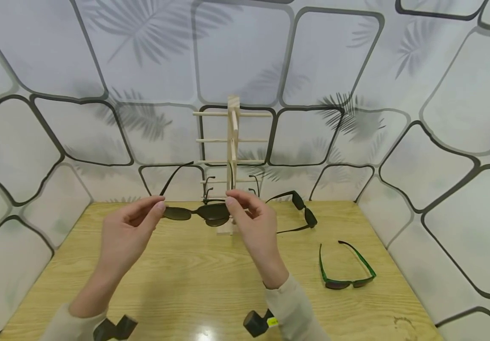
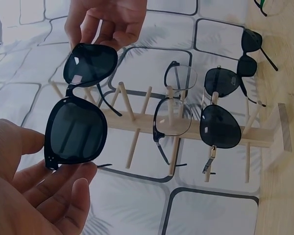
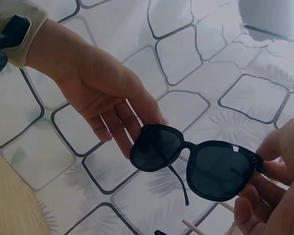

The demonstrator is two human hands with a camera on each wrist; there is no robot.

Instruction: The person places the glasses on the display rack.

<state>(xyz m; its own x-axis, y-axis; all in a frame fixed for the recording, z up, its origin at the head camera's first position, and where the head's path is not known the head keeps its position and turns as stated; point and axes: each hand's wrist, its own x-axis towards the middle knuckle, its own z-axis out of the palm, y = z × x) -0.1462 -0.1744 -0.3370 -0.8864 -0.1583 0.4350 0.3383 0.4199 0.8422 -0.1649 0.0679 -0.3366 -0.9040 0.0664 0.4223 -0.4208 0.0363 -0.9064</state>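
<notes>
left hand (image 1: 126, 229) and right hand (image 1: 255, 225) pinch dark sunglasses (image 1: 209, 210) by both ends, likely for balance; the far wooden rack (image 1: 230, 147) stands behind.

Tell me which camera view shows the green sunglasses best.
The head view: the green sunglasses lie there whole on the table, unobstructed. The left wrist view catches only a small part at its top edge; the right wrist view doesn't show them.
</notes>
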